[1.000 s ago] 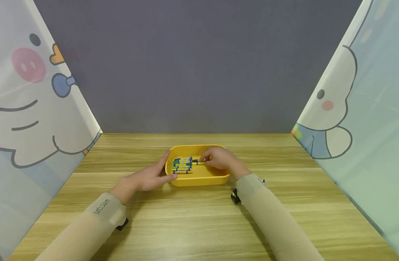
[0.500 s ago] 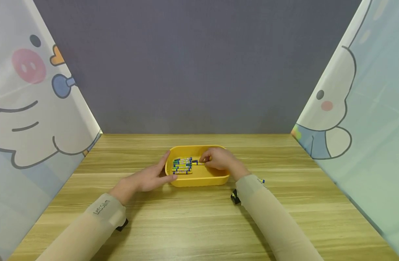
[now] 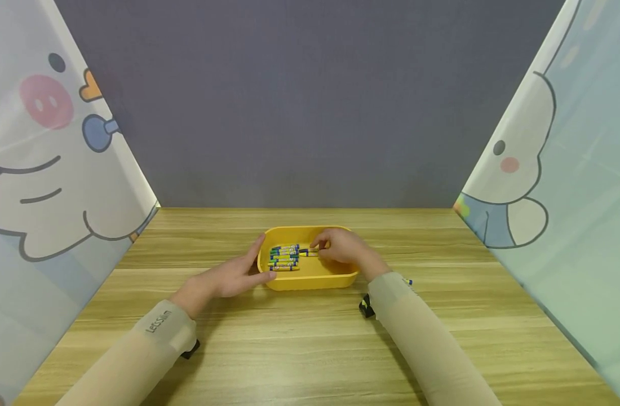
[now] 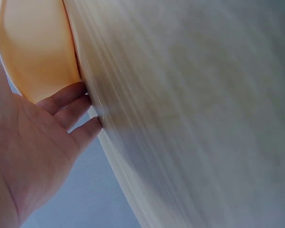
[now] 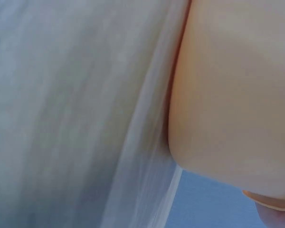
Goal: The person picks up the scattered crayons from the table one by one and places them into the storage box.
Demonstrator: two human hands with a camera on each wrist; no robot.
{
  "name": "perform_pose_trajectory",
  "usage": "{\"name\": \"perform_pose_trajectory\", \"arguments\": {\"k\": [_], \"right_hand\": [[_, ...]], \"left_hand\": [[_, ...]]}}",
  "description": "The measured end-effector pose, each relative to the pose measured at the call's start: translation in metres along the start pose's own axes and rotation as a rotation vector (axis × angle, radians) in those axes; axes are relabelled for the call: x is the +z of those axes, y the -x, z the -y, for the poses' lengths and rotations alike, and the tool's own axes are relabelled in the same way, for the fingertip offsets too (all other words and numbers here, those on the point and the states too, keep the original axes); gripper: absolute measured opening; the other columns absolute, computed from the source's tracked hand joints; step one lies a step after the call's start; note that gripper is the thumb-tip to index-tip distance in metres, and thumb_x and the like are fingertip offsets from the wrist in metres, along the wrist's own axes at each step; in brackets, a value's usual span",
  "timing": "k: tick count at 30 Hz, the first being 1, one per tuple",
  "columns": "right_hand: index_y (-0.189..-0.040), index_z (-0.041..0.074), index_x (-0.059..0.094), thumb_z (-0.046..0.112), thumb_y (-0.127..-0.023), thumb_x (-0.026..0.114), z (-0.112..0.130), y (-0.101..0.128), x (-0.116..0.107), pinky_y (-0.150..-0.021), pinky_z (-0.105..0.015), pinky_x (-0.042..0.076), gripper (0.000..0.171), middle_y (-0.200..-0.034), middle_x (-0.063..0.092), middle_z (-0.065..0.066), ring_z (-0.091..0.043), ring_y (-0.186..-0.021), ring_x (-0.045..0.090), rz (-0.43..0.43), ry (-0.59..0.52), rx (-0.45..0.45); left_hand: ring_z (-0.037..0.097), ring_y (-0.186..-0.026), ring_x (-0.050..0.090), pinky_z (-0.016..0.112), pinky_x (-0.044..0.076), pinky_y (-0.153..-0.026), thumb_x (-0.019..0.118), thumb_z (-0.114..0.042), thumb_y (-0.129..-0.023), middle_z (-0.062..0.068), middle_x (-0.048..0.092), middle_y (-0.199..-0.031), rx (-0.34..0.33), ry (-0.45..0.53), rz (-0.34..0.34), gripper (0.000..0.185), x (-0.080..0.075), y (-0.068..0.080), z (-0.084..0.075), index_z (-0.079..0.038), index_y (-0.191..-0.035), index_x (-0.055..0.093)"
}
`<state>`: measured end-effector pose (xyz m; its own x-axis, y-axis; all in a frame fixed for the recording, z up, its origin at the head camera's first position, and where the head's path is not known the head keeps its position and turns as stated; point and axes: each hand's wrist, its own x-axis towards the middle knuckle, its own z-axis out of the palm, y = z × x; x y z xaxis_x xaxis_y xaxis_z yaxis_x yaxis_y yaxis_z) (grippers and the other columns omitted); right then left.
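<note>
A yellow plastic bin (image 3: 310, 283) sits on the table, with several crayons (image 3: 283, 260) lined up side by side in its left part. My left hand (image 3: 234, 276) touches the bin's left end, fingers extended along the outer wall and thumb at the front rim. From the left wrist, that hand (image 4: 33, 147) shows fairly straight fingertips low against the wall. Inside the bin, my right hand (image 3: 340, 246) pinches a crayon (image 3: 308, 254) with a yellow wrapper between thumb and fingers. A dark-tipped crayon (image 3: 304, 250) lies just behind it. The right wrist view shows mostly the bin's outer wall (image 5: 232, 95).
Another crayon (image 3: 409, 281) lies on the wooden table (image 3: 289, 349) right of the bin, partly hidden by my right sleeve. A grey panel (image 3: 305, 113) stands behind the table, with cartoon-printed curtains (image 3: 589, 186) at both sides.
Both hands and the bin stay nearly in place. The right fingers shift only slightly around the crayon.
</note>
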<state>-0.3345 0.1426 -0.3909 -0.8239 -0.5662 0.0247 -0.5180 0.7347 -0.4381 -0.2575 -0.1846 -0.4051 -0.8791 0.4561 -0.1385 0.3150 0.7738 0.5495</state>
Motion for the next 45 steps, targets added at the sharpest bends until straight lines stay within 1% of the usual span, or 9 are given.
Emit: {"name": "perform_pose_trajectory", "arguments": {"k": [7, 9, 14, 20, 26, 33, 37, 41, 45], "right_hand": [[-0.129, 0.008, 0.08, 0.017, -0.107, 0.071, -0.002, 0.009, -0.006, -0.078, -0.034, 0.052, 0.026, -0.113, 0.076, -0.007, -0.019, -0.088, 0.061, -0.168, -0.259, -0.012], [-0.129, 0.007, 0.08, 0.018, -0.107, 0.071, -0.003, 0.014, -0.01, -0.075, -0.031, 0.05, 0.027, -0.113, 0.076, -0.008, -0.019, -0.087, 0.059, -0.209, -0.302, -0.022], [-0.129, 0.009, 0.08, 0.019, -0.107, 0.072, -0.008, 0.033, -0.028, -0.07, -0.029, 0.048, 0.026, -0.113, 0.076, -0.01, -0.019, -0.084, 0.059, -0.239, -0.322, -0.036], [-0.132, 0.009, 0.078, 0.02, -0.108, 0.071, -0.034, 0.07, -0.055, -0.071, -0.03, 0.049, 0.027, -0.115, 0.074, -0.012, -0.021, -0.085, 0.058, -0.226, -0.282, -0.026], [-0.133, 0.008, 0.078, 0.021, -0.108, 0.073, -0.071, 0.108, -0.07, -0.072, -0.028, 0.052, 0.029, -0.119, 0.075, -0.011, -0.018, -0.088, 0.06, -0.156, -0.23, 0.03], [-0.129, 0.011, 0.081, 0.02, -0.104, 0.077, -0.098, 0.143, -0.075, -0.082, -0.029, 0.056, 0.027, -0.128, 0.077, -0.011, -0.017, -0.101, 0.067, 0.037, -0.2, 0.056], [-0.127, 0.013, 0.083, 0.018, -0.103, 0.078, -0.107, 0.154, -0.071, -0.081, -0.028, 0.058, 0.025, -0.125, 0.077, -0.009, -0.016, -0.104, 0.068, 0.129, -0.216, 0.085], [-0.124, 0.014, 0.085, 0.014, -0.1, 0.081, -0.114, 0.16, -0.066, -0.081, -0.024, 0.058, 0.024, -0.122, 0.078, -0.008, -0.012, -0.103, 0.069, 0.146, -0.211, 0.098], [-0.123, 0.013, 0.085, 0.013, -0.099, 0.081, -0.119, 0.162, -0.063, -0.084, -0.023, 0.058, 0.025, -0.125, 0.078, -0.01, -0.01, -0.106, 0.069, 0.149, -0.215, 0.088]], "left_hand": [[0.045, -0.161, 0.04, 0.063, 0.033, -0.131, 0.054, -0.077, -0.104, 0.026, 0.027, -0.179, -0.002, 0.002, -0.004, 0.116, 0.0, 0.0, -0.002, -0.02, -0.176, -0.017], [0.046, -0.161, 0.039, 0.063, 0.033, -0.131, 0.054, -0.078, -0.104, 0.026, 0.026, -0.179, -0.006, -0.004, -0.004, 0.116, 0.001, 0.0, -0.002, -0.02, -0.176, -0.016], [0.045, -0.161, 0.038, 0.063, 0.033, -0.131, 0.053, -0.078, -0.104, 0.026, 0.025, -0.18, -0.01, -0.004, -0.002, 0.115, 0.0, 0.0, -0.002, -0.023, -0.176, -0.018], [0.044, -0.162, 0.038, 0.063, 0.032, -0.131, 0.053, -0.078, -0.104, 0.024, 0.025, -0.18, 0.002, -0.008, -0.005, 0.115, 0.0, -0.002, -0.001, -0.025, -0.176, -0.019], [0.042, -0.162, 0.039, 0.062, 0.032, -0.132, 0.054, -0.077, -0.104, 0.024, 0.027, -0.18, 0.002, 0.015, -0.002, 0.114, -0.001, -0.001, -0.001, -0.027, -0.175, -0.019], [0.043, -0.161, 0.039, 0.062, 0.032, -0.132, 0.054, -0.076, -0.104, 0.025, 0.028, -0.179, -0.002, 0.009, -0.002, 0.114, 0.0, 0.001, -0.001, -0.023, -0.176, -0.017], [0.041, -0.16, 0.041, 0.061, 0.033, -0.131, 0.056, -0.075, -0.105, 0.025, 0.032, -0.177, 0.008, 0.013, -0.007, 0.114, 0.001, 0.002, -0.001, -0.024, -0.176, -0.017], [0.041, -0.161, 0.041, 0.061, 0.032, -0.132, 0.056, -0.074, -0.104, 0.024, 0.031, -0.178, 0.017, 0.017, -0.01, 0.114, 0.002, 0.001, 0.0, -0.026, -0.176, -0.017], [0.041, -0.162, 0.039, 0.061, 0.031, -0.132, 0.056, -0.075, -0.105, 0.024, 0.028, -0.179, 0.02, 0.015, -0.01, 0.113, 0.002, 0.001, 0.001, -0.027, -0.176, -0.018]]}}
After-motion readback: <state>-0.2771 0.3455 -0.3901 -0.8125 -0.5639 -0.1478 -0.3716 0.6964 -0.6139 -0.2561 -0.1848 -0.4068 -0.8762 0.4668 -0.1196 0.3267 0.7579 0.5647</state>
